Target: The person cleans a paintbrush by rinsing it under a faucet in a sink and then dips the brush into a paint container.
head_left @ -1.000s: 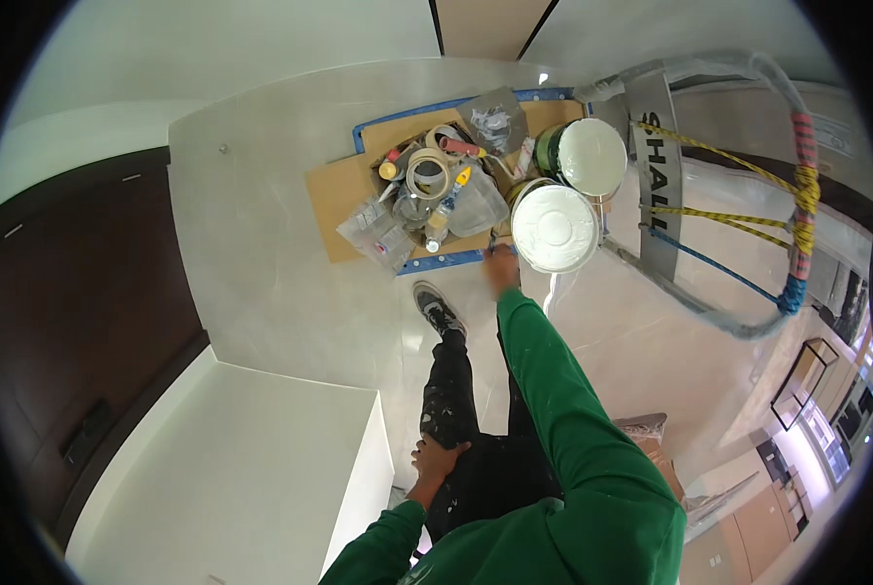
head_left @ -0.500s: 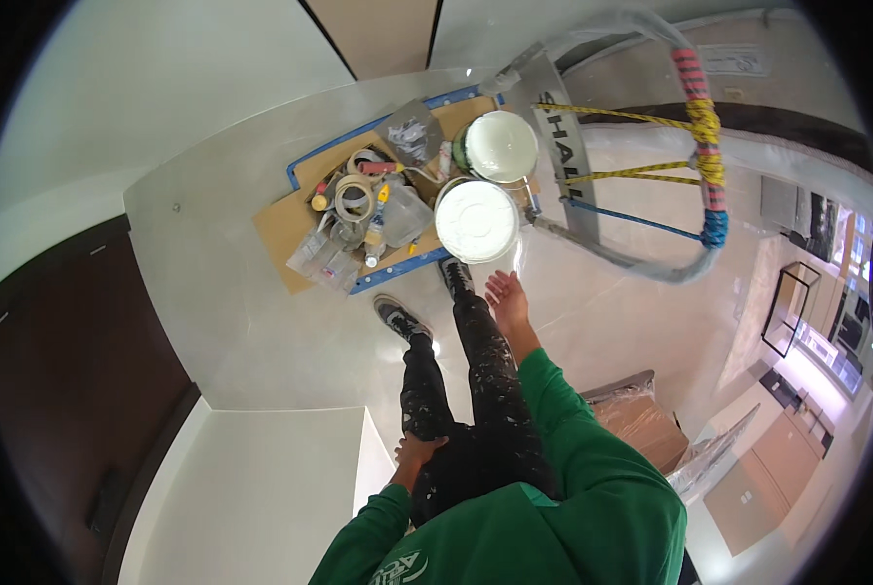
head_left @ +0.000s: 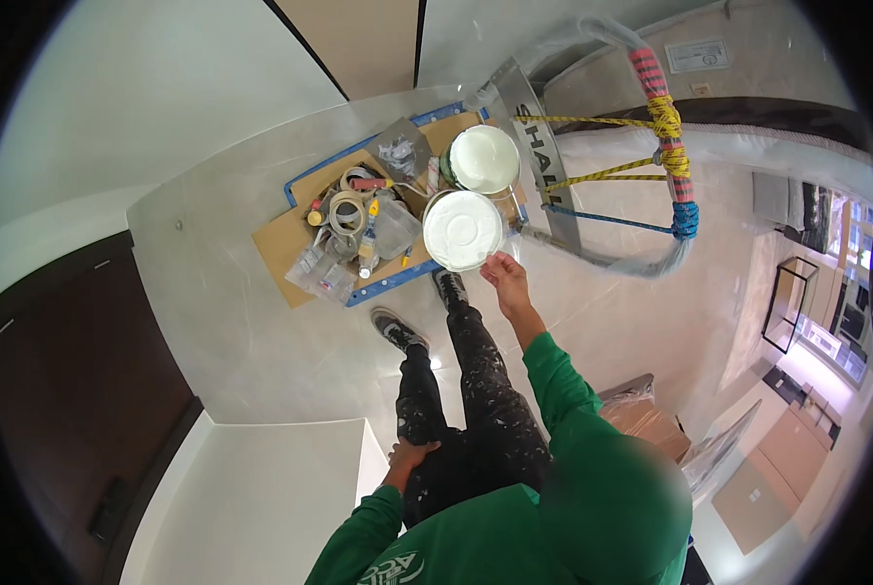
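A round white bucket lid (head_left: 462,230) lies in front of my feet, ridged in rings and smeared with white; what is beneath it is mostly hidden. My right hand (head_left: 508,283) reaches to its near right rim, the fingers closed against the edge. My left hand (head_left: 414,454) rests on my left thigh, fingers laid out over the paint-spotted dark trousers (head_left: 495,390). Just beyond the lid stands an uncovered bucket (head_left: 484,159) with white paint inside.
Left of the buckets, tape rolls (head_left: 347,212), a small bottle (head_left: 367,255) and plastic bags (head_left: 321,275) crowd a cardboard sheet (head_left: 278,244) edged with blue tape. A plastic-wrapped frame (head_left: 641,263) with yellow and blue ropes (head_left: 602,177) stands right. Wrapped boxes (head_left: 646,426) lie behind my right arm.
My right hand has moved forward from beside the lid to its rim, and its spread fingers have closed there. The left hand stays on the thigh. The view has shifted slightly.
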`<state>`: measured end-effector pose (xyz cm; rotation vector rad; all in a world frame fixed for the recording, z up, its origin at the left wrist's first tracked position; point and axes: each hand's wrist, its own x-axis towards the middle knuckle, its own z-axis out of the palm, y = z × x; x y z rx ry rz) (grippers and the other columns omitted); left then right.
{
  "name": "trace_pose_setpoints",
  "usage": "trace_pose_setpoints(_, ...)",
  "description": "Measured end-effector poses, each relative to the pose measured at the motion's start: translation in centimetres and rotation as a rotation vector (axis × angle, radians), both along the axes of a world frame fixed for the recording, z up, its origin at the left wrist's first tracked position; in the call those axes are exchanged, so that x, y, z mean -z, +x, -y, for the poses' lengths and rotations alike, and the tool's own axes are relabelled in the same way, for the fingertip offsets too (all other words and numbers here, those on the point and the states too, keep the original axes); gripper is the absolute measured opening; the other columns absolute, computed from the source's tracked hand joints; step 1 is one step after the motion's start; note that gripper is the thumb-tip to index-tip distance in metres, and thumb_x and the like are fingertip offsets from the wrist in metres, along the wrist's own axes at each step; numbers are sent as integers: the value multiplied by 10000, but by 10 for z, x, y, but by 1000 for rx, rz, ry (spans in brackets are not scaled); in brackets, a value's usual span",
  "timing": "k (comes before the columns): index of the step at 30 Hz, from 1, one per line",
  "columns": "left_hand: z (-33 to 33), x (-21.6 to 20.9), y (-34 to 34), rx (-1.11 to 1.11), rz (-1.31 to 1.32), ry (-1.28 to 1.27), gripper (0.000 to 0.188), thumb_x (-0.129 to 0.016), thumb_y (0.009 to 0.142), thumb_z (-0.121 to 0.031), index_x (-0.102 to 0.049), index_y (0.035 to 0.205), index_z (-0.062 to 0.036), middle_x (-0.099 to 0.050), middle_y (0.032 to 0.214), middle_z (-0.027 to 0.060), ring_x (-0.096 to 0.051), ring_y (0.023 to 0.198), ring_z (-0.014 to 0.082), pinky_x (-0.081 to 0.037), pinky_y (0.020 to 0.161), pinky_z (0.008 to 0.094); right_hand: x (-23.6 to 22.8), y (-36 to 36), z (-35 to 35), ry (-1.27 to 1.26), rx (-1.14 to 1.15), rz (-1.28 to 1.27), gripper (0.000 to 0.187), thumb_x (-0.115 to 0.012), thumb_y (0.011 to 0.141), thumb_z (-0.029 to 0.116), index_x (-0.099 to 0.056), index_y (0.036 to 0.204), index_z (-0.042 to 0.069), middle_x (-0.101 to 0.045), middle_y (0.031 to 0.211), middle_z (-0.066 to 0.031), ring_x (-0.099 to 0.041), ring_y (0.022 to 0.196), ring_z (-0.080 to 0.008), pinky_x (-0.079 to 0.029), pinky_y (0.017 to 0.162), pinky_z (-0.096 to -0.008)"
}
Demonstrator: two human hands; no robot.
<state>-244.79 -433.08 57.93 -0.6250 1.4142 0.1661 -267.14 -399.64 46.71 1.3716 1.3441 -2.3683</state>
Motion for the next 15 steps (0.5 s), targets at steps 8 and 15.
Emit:
trace_pose_setpoints(8, -5, -1, -1, -67, 25, -28, 1261, -743, 501, -704, -225, 1410, 1, -349, 1387, 227, -336, 1285, 419, -310, 1042, 506, -91, -83, -28, 961, -426, -280, 212, -680, 815, 101, -560, 954, -5, -585, 888, -89, -595, 802, -205, -477, 740, -313)
trace_pose_setpoints(15, -5, 0, -5, -96, 27, -28, 1268, -752, 490, -700, -229, 1406, 4, -342, 1393, 224, -331, 1288, 420, -311, 1044, 508, -47, -148, -51, 1487, -991, -445, 173, -624, 759, 44, -518, 894, 29, -523, 897, -133, -528, 887, -325, -433, 758, -420)
